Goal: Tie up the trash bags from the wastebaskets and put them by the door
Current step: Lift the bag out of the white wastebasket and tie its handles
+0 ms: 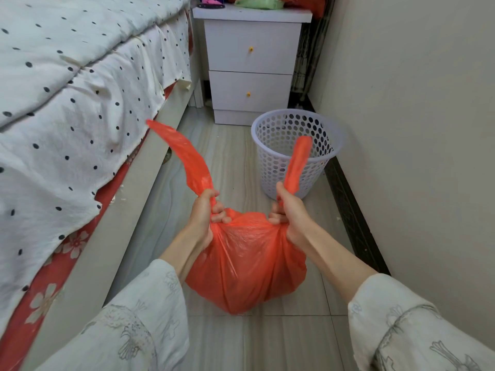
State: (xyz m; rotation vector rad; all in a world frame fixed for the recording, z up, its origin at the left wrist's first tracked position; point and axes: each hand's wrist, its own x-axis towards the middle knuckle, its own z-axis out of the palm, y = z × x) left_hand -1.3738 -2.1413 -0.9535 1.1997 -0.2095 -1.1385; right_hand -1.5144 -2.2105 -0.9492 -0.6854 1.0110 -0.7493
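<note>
A full orange trash bag point(246, 266) sits on the tiled floor in front of me. My left hand point(207, 212) grips the bag's left handle strip, whose loose end curls up and to the left. My right hand point(288, 210) grips the right handle strip, which sticks up in front of the basket. Both hands are at the bag's gathered top, a short way apart. A white perforated wastebasket point(267, 145) stands empty on the floor just beyond, near the right wall.
A bed point(67, 108) with a white dotted cover runs along the left. A white two-drawer nightstand point(251, 60) stands at the far end behind the basket. The wall point(415, 129) with a dark baseboard closes the right side, leaving a narrow strip of floor.
</note>
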